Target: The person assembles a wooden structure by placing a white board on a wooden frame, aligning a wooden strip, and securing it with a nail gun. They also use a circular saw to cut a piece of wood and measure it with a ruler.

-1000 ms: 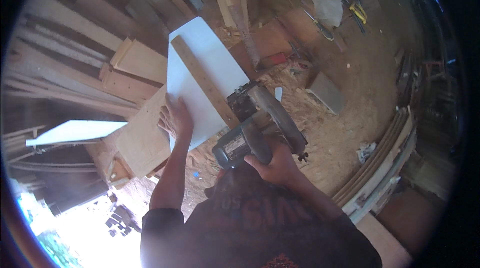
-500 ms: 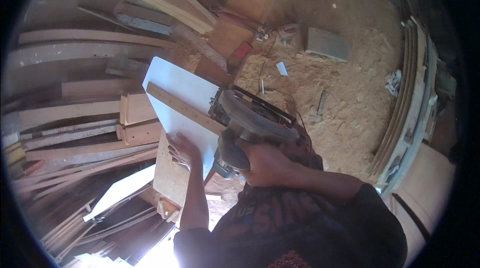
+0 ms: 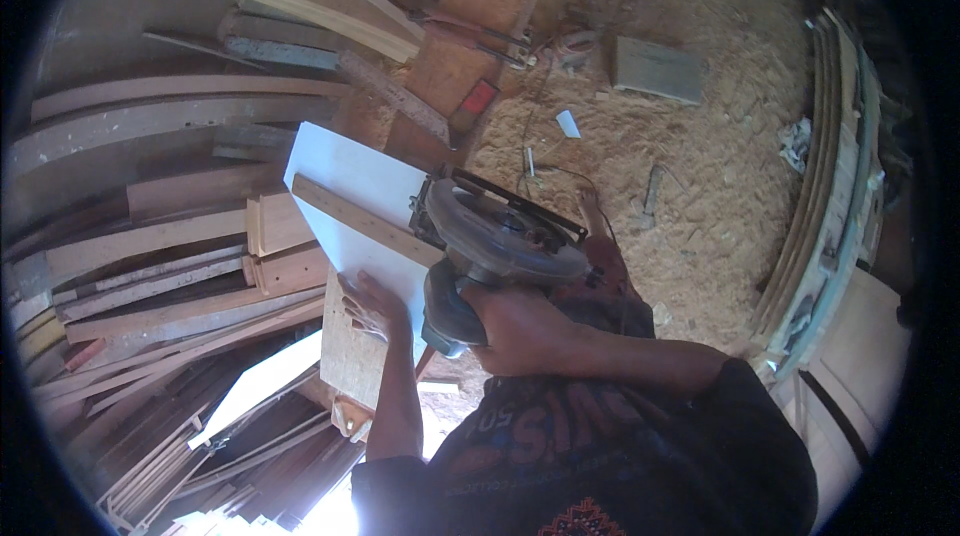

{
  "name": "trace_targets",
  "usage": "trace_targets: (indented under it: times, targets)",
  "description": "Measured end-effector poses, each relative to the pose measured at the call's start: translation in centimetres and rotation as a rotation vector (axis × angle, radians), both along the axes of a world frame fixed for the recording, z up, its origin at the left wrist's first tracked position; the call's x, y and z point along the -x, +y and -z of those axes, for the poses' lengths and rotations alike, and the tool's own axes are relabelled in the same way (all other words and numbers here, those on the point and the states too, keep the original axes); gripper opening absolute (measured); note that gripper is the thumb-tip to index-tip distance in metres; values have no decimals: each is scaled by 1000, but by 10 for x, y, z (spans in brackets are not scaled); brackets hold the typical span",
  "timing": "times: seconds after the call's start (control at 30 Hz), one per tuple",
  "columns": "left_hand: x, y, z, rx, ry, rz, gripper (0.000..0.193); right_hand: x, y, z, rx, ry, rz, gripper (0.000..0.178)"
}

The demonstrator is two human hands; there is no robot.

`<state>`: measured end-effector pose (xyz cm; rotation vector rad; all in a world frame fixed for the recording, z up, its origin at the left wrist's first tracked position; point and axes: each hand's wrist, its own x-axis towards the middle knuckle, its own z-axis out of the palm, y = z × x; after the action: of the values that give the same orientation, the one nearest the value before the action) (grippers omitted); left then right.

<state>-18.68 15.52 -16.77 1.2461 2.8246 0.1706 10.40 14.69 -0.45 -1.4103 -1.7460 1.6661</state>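
Note:
My right hand [image 3: 520, 328] is closed around the rear handle of a circular saw [image 3: 500, 234], whose round guard is uppermost. The saw's base sits at the right edge of a white panel [image 3: 352, 158]. Across that panel lies a narrow wooden strip [image 3: 365, 220], its near end reaching the saw. To the left of the saw handle, my left hand [image 3: 374, 308] rests with fingers spread on the panel's near left edge, beside a plywood piece [image 3: 352, 356] underneath. The blade and its contact with the panel are hidden.
Boards and planks [image 3: 180, 131] are stacked along the left. Sawdust covers the floor [image 3: 700, 166], where a hammer [image 3: 650, 198], a wooden block [image 3: 657, 69] and a cord [image 3: 560, 174] lie. Long boards [image 3: 808, 196] stand at the right. A bare foot [image 3: 592, 206] shows beyond the saw.
The view has shifted slightly, and the foot beyond the saw now shows more. Both hands keep their places on the saw and panel, with little visible movement between saw and panel.

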Motion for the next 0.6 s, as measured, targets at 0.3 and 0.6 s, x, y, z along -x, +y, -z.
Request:
trace_targets:
  times: [0.3, 0.6]
  targets:
    - [-1, 0, 0, 4, 24, 4, 75, 5, 8, 2, -26, 3, -20, 56]
    - [0, -1, 0, -3, 4, 6, 77, 13, 12, 6, -45, 35, 10, 44]
